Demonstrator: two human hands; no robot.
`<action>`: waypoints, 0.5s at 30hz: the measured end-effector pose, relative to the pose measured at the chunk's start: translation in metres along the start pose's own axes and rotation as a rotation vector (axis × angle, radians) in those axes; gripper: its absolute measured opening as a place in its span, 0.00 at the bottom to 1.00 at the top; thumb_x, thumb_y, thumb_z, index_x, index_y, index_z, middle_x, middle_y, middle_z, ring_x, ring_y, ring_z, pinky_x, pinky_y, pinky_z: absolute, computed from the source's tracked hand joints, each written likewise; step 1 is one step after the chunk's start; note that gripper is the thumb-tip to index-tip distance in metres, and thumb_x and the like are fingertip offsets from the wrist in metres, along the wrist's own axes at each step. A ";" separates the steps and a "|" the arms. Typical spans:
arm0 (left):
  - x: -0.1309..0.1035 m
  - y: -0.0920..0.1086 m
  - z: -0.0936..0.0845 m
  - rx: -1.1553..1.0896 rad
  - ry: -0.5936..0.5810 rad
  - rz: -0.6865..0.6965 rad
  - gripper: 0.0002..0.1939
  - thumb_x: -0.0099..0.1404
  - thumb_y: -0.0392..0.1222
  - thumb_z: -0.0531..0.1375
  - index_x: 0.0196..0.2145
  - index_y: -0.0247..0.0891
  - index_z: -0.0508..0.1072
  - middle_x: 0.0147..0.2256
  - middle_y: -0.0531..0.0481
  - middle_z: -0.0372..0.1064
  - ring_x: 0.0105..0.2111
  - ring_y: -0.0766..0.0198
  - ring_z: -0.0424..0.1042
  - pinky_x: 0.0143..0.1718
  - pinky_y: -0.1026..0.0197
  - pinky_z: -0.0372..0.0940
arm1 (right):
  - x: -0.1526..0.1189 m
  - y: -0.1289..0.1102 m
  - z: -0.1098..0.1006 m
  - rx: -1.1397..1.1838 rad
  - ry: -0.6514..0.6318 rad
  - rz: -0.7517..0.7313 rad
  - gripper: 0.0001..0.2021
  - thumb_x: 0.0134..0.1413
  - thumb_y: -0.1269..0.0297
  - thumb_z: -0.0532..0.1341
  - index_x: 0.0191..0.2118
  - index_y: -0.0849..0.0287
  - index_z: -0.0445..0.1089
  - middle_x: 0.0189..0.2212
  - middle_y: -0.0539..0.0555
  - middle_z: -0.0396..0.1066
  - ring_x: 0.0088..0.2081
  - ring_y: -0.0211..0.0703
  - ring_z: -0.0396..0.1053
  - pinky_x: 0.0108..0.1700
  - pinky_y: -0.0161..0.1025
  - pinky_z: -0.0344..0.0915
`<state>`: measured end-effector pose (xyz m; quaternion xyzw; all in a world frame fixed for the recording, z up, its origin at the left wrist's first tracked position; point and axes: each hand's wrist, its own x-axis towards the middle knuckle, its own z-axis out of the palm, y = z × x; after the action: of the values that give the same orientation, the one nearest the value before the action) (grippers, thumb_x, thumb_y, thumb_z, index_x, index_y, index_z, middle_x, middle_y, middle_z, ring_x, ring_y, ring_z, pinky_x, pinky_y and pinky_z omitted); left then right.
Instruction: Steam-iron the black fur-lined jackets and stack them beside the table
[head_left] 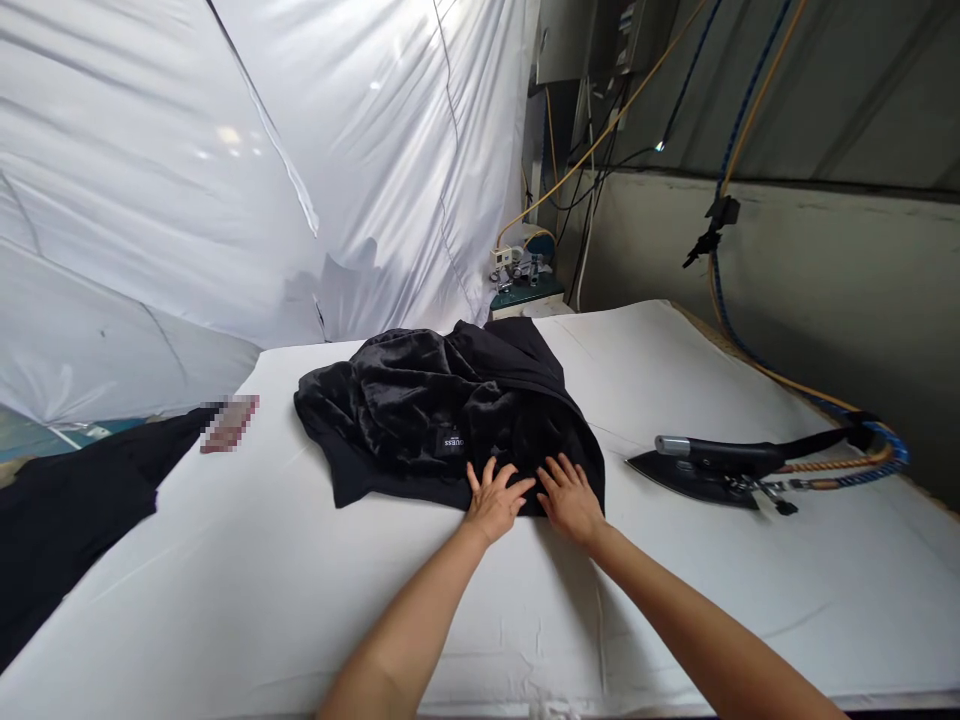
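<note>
A black garment with a shiny plush lining lies spread on the white padded table, its lining facing up. A small dark label with white lettering shows near its lower edge. My left hand rests on that near edge, fingers spread, just right of the label. Close beside it, my right hand presses on the garment's near right corner with its fingers stretched out. Both palms face down, and neither hand grasps anything.
A steam iron lies on the white table at right, its hoses running up the wall side. Dark cloth hangs over the left edge beside a blurred reddish item. A white sheet hangs behind.
</note>
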<state>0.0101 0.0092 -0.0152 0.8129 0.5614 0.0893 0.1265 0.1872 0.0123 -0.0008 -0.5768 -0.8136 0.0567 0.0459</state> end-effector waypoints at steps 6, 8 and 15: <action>0.001 -0.008 -0.006 0.009 -0.056 -0.092 0.32 0.58 0.62 0.49 0.58 0.64 0.43 0.62 0.57 0.40 0.60 0.43 0.33 0.48 0.23 0.26 | -0.010 0.008 0.044 -0.090 0.129 0.320 0.41 0.49 0.39 0.44 0.62 0.66 0.46 0.63 0.59 0.35 0.61 0.65 0.22 0.58 0.59 0.31; 0.004 -0.009 -0.008 0.000 -0.066 -0.140 0.34 0.55 0.66 0.49 0.58 0.64 0.44 0.63 0.58 0.35 0.60 0.42 0.32 0.47 0.23 0.25 | -0.011 0.006 0.045 -0.086 0.129 0.346 0.42 0.49 0.39 0.43 0.62 0.67 0.45 0.64 0.59 0.33 0.61 0.64 0.21 0.58 0.60 0.30; 0.012 -0.004 -0.013 -0.016 -0.115 -0.208 0.37 0.52 0.68 0.50 0.58 0.64 0.45 0.63 0.59 0.30 0.61 0.40 0.28 0.48 0.24 0.24 | -0.009 0.001 0.045 -0.044 0.069 0.405 0.44 0.48 0.37 0.42 0.63 0.66 0.42 0.64 0.58 0.32 0.61 0.65 0.21 0.57 0.62 0.29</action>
<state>0.0067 0.0232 -0.0037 0.7531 0.6338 0.0333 0.1735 0.1846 0.0021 -0.0457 -0.7310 -0.6801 0.0271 0.0485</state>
